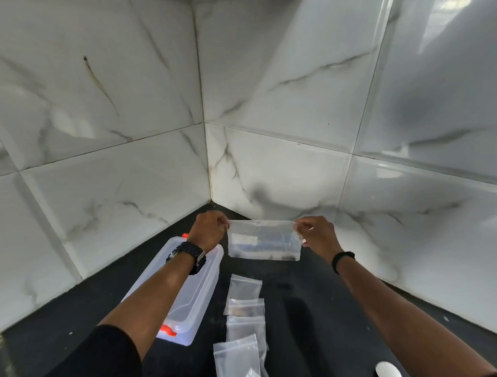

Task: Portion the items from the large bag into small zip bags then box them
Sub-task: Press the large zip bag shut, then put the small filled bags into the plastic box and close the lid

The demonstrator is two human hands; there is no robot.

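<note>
Two hands stretch the large bag (263, 240) taut above the dark surface (318, 305), in the corner of a marble-tiled wall (294, 100).

The left hand (210, 228) pinches the bag's top left corner, its grip closed on the plastic; the right hand (314, 234) pinches the top right corner the same way. The clear bag hangs in the air between them, with a few dark bits at its bottom edge. Below it, a row of small zip bags (244, 314) lies on the surface. A translucent plastic box (189, 299) with orange clips sits to their left, under the left forearm. A white rounded object (387, 371) lies near the right arm.
</note>
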